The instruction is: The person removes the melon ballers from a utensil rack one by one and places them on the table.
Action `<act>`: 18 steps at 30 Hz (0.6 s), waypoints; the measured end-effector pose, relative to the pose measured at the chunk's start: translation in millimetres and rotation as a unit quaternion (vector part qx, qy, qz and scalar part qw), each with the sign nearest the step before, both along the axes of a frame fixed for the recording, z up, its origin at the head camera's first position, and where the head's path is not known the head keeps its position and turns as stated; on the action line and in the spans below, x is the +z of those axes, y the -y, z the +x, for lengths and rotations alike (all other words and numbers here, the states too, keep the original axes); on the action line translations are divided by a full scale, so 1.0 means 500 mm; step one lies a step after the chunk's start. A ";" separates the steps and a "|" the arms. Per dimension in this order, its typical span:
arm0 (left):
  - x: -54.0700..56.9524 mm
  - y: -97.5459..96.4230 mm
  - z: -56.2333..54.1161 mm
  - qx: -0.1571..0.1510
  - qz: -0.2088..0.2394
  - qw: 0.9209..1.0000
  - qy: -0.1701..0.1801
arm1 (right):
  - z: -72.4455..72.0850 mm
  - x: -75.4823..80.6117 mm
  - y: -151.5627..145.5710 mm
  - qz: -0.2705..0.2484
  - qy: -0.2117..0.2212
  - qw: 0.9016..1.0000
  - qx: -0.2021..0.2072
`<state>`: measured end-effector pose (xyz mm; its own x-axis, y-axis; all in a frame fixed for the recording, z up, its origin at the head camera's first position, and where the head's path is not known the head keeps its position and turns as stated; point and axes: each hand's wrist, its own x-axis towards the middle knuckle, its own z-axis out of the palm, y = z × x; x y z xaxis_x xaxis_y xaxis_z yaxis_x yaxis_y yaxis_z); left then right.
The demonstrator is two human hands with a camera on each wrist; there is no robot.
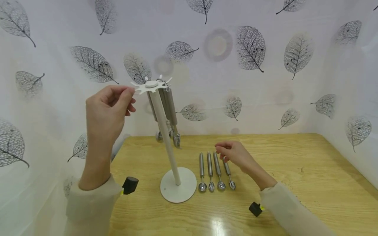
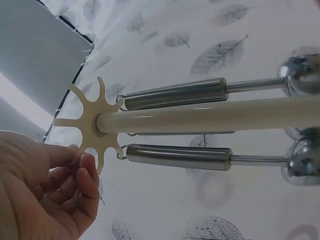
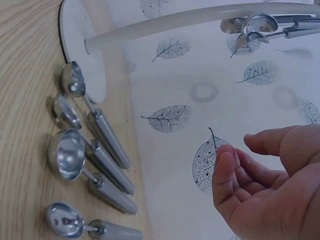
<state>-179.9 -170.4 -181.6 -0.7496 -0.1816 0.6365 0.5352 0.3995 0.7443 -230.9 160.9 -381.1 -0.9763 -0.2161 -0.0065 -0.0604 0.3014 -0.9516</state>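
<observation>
My left hand (image 1: 107, 111) pinches one arm of the star-shaped hook top (image 1: 152, 84) of a white utensil stand between thumb and fingers. The stand's pole (image 1: 168, 147) runs down to a round base (image 1: 178, 193) on the table. Several steel-handled scoops hang from the hooks, two handles (image 2: 175, 95) showing plainly in the left wrist view. My right hand (image 1: 234, 154) is above the far ends of several metal scoops (image 1: 218, 170) laid side by side, bowls toward me. In the right wrist view nothing lies between its thumb and loosely bent fingers (image 3: 225, 175).
The wooden table (image 1: 295, 170) backs onto a white curtain (image 1: 189, 82) with a leaf print, which also encloses both sides. A black wrist camera (image 1: 130, 185) sits at the left sleeve and another (image 1: 255, 209) at the right.
</observation>
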 end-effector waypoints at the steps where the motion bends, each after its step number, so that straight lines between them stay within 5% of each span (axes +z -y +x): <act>1: 0.000 0.002 -0.002 -0.001 0.001 1.000 0.000 | 0.000 0.004 0.004 0.000 -0.004 1.000 0.002; 18: 0.006 0.023 -0.017 -0.008 -0.012 0.999 0.035 | 0.011 0.083 0.066 -0.024 -0.047 0.998 0.039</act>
<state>-188.2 -181.8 -178.5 -0.7945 -0.1547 0.5872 0.4892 0.4097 0.7699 -225.4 127.8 -339.5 -0.9524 -0.2892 0.0961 -0.1709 0.2459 -0.9541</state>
